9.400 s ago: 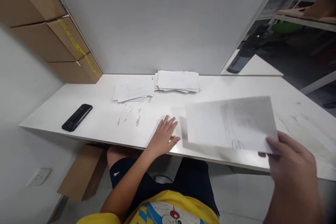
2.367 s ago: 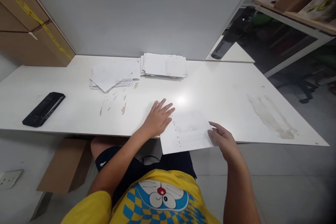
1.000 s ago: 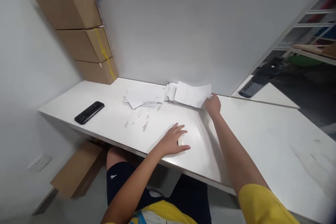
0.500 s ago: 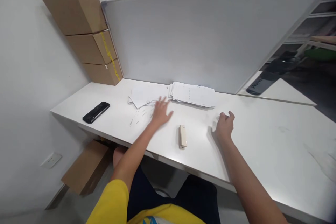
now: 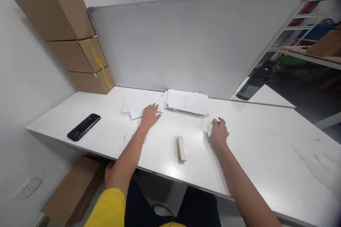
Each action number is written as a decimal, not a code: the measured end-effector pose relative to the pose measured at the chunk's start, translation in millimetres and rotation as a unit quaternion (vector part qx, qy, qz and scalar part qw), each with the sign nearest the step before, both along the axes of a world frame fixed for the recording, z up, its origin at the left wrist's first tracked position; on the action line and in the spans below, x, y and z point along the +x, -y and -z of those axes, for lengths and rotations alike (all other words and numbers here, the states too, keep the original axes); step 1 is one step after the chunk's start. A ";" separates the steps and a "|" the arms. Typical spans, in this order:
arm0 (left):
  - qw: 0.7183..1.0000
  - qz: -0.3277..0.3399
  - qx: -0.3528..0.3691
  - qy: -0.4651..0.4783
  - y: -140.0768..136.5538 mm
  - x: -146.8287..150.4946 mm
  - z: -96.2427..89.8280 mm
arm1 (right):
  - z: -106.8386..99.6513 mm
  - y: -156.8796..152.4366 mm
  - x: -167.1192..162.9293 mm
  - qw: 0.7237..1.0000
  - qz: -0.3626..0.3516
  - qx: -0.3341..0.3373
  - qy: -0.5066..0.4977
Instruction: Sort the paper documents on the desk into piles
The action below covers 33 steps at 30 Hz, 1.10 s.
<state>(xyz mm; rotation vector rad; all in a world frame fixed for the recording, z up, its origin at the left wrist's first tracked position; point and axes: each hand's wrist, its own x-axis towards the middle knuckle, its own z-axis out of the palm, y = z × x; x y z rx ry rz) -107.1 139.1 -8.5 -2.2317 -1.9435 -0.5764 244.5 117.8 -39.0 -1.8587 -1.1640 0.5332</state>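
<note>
My left hand [image 5: 150, 116] lies on the near right edge of a loose pile of white papers [image 5: 138, 103], its fingers stretched out and the thumb spread to the right. To the right of that pile sits a thicker stack of papers [image 5: 188, 102] against the whiteboard. My right hand [image 5: 219, 132] hovers just above the desk, right of the stack, with loosely bent fingers apart and nothing visible in them. Between my forearms a cream stapler [image 5: 181, 149] rests on the desk.
A black phone [image 5: 84, 127] lies on the left of the white desk [image 5: 255, 149]. Three cardboard boxes [image 5: 71, 17] are stacked at the back left. Behind the desk leans a whiteboard [image 5: 186, 42]. A dark bottle [image 5: 250, 86] lies at the back right.
My left hand has come down onto the edge of the loose papers. The camera view has tilted and shifted a little. My right hand stays near the same place on the desk.
</note>
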 end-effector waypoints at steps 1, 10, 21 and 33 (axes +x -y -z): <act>1.000 -0.003 0.005 0.023 -3.4 0.7 -0.5 | 0.5 0.4 -0.5 1.000 -0.003 0.001 0.005; 0.988 0.018 0.051 0.144 -13.7 -0.3 -8.5 | -12.0 8.9 -7.7 1.000 -0.003 0.028 0.004; 0.956 0.228 0.045 0.178 32.3 62.1 0.6 | -41.9 30.2 -74.0 0.864 -0.305 -0.005 -0.400; 0.950 0.216 0.010 0.225 33.9 76.2 -29.1 | -22.4 6.8 -39.1 0.924 -0.232 0.138 -0.273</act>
